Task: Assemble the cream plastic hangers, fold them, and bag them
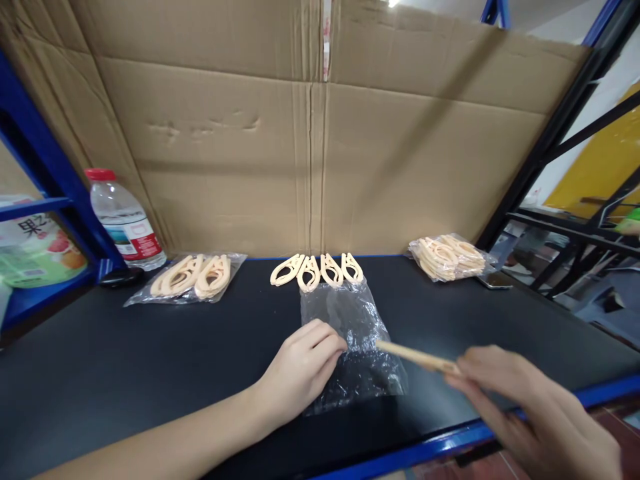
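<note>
1. Using the clear plastic bag (pixel 353 347) as my landmark here, it lies flat in the middle of the black table (pixel 150 360), mouth end toward the cardboard wall (pixel 310 153).
2. My left hand (pixel 300 373) sits on the bag's left edge, fingers curled loosely and pressing on the plastic. Can't tell if it's actually pinching the film or just resting on it.
3. My right hand (pixel 530 413) is off to the bag's right, near the table's front edge, closed around one end of a peach-coloured plastic piece (pixel 417 357). It's blurry, seen edge-on, and its free end pokes over the bag's right side.
4. Right behind the bag, touching its far end, four loose peach clips (pixel 317 270) lie in a row.
5. Back-left of the bag there's a packed bag of clips (pixel 193 277), and further left a water bottle (pixel 125 223) with a red cap, standing upright.
6. Back-right of the bag is another packed clip bag (pixel 447 257), with a dark phone (pixel 495 280) just beside it.
</note>
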The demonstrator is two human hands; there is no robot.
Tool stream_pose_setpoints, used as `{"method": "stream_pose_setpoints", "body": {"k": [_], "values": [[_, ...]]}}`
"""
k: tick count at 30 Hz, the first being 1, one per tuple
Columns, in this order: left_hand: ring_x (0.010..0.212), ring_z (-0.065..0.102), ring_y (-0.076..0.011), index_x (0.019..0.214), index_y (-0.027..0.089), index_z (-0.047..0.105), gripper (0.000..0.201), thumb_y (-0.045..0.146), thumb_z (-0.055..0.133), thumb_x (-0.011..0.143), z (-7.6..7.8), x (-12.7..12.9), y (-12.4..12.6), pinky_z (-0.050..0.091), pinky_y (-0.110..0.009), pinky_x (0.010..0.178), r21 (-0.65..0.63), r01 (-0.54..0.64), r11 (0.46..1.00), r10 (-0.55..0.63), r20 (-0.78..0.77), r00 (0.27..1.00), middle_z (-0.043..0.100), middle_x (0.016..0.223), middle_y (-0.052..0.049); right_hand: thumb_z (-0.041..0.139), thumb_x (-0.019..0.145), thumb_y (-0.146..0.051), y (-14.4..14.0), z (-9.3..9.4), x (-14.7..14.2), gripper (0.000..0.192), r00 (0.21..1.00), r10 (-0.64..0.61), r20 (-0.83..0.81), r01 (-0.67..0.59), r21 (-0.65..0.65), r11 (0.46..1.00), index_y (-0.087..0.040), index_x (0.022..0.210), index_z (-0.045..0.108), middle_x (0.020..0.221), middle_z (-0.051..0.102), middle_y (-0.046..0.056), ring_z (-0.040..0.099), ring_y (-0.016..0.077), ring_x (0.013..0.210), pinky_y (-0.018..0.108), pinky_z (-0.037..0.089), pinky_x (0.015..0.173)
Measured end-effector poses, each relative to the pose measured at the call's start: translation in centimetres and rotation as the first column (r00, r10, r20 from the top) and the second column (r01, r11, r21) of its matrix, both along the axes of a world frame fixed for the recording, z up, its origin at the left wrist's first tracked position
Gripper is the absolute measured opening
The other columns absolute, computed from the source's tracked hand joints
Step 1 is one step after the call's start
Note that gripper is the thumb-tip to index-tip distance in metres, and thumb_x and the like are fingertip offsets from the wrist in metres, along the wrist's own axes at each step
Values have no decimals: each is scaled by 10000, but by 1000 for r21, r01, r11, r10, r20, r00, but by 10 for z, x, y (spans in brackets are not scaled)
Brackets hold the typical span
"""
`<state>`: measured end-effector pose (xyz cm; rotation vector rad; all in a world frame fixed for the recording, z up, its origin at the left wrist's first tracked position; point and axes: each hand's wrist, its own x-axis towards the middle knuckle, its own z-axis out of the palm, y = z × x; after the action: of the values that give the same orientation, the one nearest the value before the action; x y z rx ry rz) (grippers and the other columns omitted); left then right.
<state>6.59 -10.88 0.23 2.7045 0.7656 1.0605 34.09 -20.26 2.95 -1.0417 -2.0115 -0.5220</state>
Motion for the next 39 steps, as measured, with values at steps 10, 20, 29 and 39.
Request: {"method": "stream_pose_setpoints", "body": {"k": [10, 20, 29, 39], "values": [[792, 529, -168, 922, 175, 575, 191, 118, 394, 942, -2, 2, -2, 475, -290, 722, 35, -7, 999, 11, -107, 994, 597, 864, -44, 352, 869, -11, 10, -11, -68, 357, 853, 159, 498, -191, 14, 981, -124, 972, 676, 826, 711, 106, 635, 211, 676, 339, 528, 600], [759, 532, -189, 896, 176, 595, 191, 151, 411, 939, -5, 5, -1, 443, -307, 685, 129, -35, 991, 67, -256, 964, 615, 833, -39, 506, 750, 15, 36, -31, -70, 192, 886, 38, 462, -12, -60, 998, -125, 807, 624, 719, 591, 58, 541, 202, 655, 325, 454, 560], [770, 539, -179, 900, 187, 596, 185, 132, 422, 930, -5, 5, 1, 445, -296, 697, 103, -41, 994, 67, -257, 964, 629, 853, -25, 602, 820, -123, 56, -25, -50, 448, 992, 101, -78, -127, -523, 843, -224, 1225, 440, 1265, 435, 103, 476, 225, 1174, 372, 451, 985], [757, 534, -180, 887, 185, 579, 175, 106, 425, 909, -5, 5, -15, 440, -295, 685, 32, 7, 999, 1, -253, 967, 616, 843, -32, 573, 843, -183, 26, -40, -51, 449, 992, -12, -124, -63, -584, 809, -275, 1256, 422, 1296, 410, 85, 497, 230, 1170, 369, 468, 967]]}}
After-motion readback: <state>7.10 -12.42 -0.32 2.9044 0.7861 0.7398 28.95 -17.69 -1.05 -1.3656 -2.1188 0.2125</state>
